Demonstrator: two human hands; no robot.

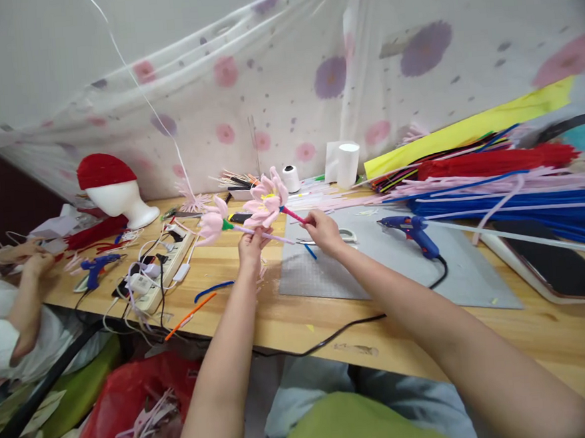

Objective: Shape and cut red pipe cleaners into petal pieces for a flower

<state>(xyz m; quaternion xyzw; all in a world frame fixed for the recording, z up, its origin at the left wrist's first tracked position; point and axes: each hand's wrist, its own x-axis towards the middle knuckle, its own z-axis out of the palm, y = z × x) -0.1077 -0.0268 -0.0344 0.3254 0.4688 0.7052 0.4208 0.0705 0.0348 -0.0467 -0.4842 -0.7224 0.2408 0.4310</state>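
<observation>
My left hand (251, 247) is closed around the stems of pipe-cleaner flowers, held above the wooden table (289, 319). A pink bud with a green base (213, 226) sticks out to the left on a pale purple stem. A larger open pink flower with a yellow centre (268, 199) rises above my hand. My right hand (322, 231) pinches the red-pink stem (295, 215) of that open flower, just to its right. Both hands hover over the left edge of a grey cutting mat (376, 273).
A blue glue gun (413, 232) lies on the mat, its black cable trailing over the table edge. Piles of blue, red and pink pipe cleaners (495, 178) fill the right. A power strip (163, 271), a second glue gun (95, 267) and another person's hands (25, 261) are at left.
</observation>
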